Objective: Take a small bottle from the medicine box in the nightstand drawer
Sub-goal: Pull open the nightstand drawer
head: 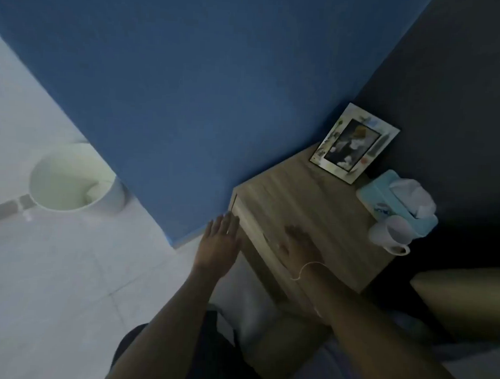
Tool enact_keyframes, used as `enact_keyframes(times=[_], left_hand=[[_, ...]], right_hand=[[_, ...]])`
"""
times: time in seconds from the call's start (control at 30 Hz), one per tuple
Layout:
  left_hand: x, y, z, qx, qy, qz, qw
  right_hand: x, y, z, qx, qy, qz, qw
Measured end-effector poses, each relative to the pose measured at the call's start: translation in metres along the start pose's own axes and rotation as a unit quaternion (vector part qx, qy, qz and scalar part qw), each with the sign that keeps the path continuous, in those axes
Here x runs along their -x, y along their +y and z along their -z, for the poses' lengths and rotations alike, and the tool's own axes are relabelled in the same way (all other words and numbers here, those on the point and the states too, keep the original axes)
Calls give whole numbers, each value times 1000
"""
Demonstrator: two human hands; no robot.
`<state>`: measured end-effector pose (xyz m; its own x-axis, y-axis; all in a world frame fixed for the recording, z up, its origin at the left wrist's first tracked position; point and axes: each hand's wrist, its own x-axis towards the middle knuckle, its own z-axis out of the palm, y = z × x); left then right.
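Note:
A wooden nightstand (pixel 322 197) stands in the corner between a blue wall and a dark wall. Its drawer front (pixel 255 235) faces lower left and looks closed; no medicine box or bottle shows. My left hand (pixel 220 242) is flat and open, fingers together, at the top corner of the drawer front. My right hand (pixel 300 245) lies palm down on the nightstand's top near its front edge, holding nothing, with a thin string around the wrist.
On the nightstand stand a photo frame (pixel 354 143), a light blue tissue box (pixel 398 203) and a clear mug (pixel 391 234). A white bin (pixel 70 180) sits on the tiled floor at left. A bed edge (pixel 460 293) lies at right.

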<state>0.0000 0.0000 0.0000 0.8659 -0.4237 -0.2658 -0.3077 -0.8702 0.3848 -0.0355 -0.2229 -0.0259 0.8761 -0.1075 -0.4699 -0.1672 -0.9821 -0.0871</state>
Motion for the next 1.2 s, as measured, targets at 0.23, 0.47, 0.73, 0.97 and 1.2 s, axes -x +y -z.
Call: enact_keyframes(times=[0.23, 0.47, 0.73, 0.97, 1.2], left_hand=[[5, 18, -58, 1, 51, 15, 999], [21, 56, -128, 11, 99, 47, 994], [1, 54, -181, 94, 103, 101, 985], [-46, 44, -187, 141, 122, 122, 975], [-75, 46, -196, 165, 126, 108, 972]], right_hand=[[-13, 26, -47, -26, 64, 17, 997], [-23, 67, -90, -42, 204, 143, 968], [-35, 76, -102, -30, 236, 149, 960], [-43, 80, -109, -30, 265, 157, 951], [-44, 81, -112, -44, 272, 156, 948]])
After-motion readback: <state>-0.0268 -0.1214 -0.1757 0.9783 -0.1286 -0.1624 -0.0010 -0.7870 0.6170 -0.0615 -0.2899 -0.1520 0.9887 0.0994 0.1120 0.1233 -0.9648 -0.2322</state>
